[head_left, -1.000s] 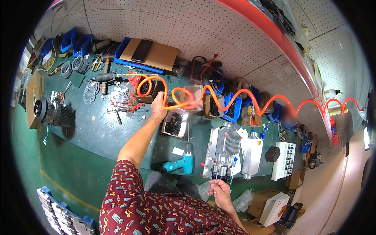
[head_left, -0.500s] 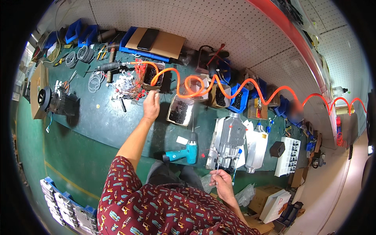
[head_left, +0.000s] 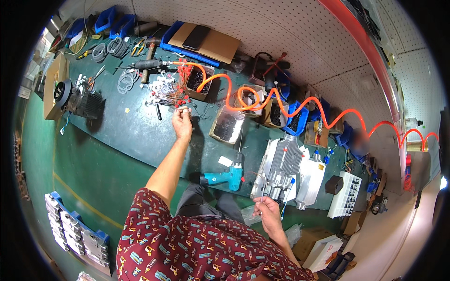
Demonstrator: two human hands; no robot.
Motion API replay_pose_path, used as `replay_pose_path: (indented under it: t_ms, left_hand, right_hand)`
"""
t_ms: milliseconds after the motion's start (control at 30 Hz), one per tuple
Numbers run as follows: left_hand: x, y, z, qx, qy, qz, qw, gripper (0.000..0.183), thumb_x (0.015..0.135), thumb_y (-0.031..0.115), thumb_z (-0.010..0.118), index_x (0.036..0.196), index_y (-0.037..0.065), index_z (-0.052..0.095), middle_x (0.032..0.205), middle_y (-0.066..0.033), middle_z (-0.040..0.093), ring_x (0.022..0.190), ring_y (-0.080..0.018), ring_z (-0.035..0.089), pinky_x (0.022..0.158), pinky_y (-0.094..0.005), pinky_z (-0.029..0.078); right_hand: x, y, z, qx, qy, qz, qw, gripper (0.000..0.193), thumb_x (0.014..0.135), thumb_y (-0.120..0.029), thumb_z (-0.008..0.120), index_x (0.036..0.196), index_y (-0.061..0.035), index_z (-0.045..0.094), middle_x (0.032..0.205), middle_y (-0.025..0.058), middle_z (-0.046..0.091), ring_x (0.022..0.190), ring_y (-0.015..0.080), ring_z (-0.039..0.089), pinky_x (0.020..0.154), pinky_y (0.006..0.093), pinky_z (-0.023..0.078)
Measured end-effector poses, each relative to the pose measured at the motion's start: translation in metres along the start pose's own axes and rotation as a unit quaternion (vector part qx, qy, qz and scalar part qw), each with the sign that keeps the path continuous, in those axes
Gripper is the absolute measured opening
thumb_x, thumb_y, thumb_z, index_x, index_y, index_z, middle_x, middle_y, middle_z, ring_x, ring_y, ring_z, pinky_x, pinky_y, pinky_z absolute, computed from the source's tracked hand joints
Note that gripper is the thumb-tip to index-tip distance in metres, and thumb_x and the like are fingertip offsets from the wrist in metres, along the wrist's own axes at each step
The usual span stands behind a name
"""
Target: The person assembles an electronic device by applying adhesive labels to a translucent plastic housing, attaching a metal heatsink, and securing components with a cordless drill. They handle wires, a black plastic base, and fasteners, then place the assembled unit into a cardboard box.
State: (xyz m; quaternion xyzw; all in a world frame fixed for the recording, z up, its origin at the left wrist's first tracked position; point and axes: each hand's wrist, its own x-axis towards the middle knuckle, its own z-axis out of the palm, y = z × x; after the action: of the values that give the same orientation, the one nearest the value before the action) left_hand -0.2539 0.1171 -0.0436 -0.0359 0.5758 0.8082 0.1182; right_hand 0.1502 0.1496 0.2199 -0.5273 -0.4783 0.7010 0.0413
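My left hand (head_left: 183,123) reaches over the bench, its fingertips pinched together beside the near edge of a heap of white and red wire connectors (head_left: 165,90). What those fingertips hold, if anything, is too small to make out. Low at the bench's front edge, my right hand (head_left: 268,213) pinches a thin wire (head_left: 263,193) by the near end of a grey finned motor (head_left: 284,161). Between my hands lies a teal cordless drill (head_left: 229,178), its long bit pointing away from me. An open box of black screws (head_left: 228,125) stands just beyond the drill.
An orange coiled air hose (head_left: 300,108) crosses above the boxes from an air screwdriver (head_left: 147,64). Another motor (head_left: 84,100) stands at the left. Right of the finned motor lie a silver metal housing (head_left: 311,180) and a white tray of parts (head_left: 344,194).
My left hand has shifted from beside the screw boxes to the connector heap, and its fingers have drawn together. My right hand stays by the motor with the wire. The view has tilted slightly.
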Motion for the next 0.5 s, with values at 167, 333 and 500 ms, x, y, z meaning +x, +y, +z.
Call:
replay_pose_path:
  t_ms: [167, 333, 500]
  left_hand:
    - [-0.003, 0.015, 0.008, -0.014, -0.03, 0.026, 0.999, 0.008, 0.104, 0.009, 0.057, 0.108, 0.004, 0.062, 0.097, -0.0056, 0.069, 0.08, -0.0096, 0.062, 0.075, -0.0249, 0.052]
    - [-0.01, 0.049, 0.017, -0.09, -0.083, -0.015, 0.992, 0.012, 0.104, 0.015, 0.06, 0.108, 0.004, 0.062, 0.092, -0.0028, 0.065, 0.078, -0.0105, 0.062, 0.076, -0.0258, 0.052]
    - [-0.08, 0.122, 0.06, -0.018, -0.267, -0.128, 0.955, 0.018, 0.101, 0.021, 0.065, 0.1, 0.003, 0.064, 0.081, -0.0008, 0.063, 0.073, -0.0095, 0.06, 0.072, -0.0269, 0.05]
  right_hand:
    - [-0.002, 0.0, -0.003, 0.003, 0.002, -0.001, 1.0, 0.016, 0.097, -0.006, 0.056, 0.107, 0.0021, 0.066, 0.08, 0.0023, 0.062, 0.068, 0.0091, 0.058, 0.066, 0.0269, 0.054]
    - [0.001, -0.004, -0.003, 0.005, 0.004, -0.014, 1.0, 0.014, 0.097, -0.006, 0.058, 0.106, 0.0019, 0.066, 0.079, 0.0023, 0.062, 0.069, 0.0092, 0.058, 0.065, 0.0261, 0.053]
    - [0.018, -0.033, -0.008, 0.064, 0.007, -0.092, 0.994, 0.014, 0.096, -0.011, 0.065, 0.104, 0.0007, 0.066, 0.081, 0.001, 0.061, 0.068, 0.0097, 0.057, 0.064, 0.0276, 0.051]
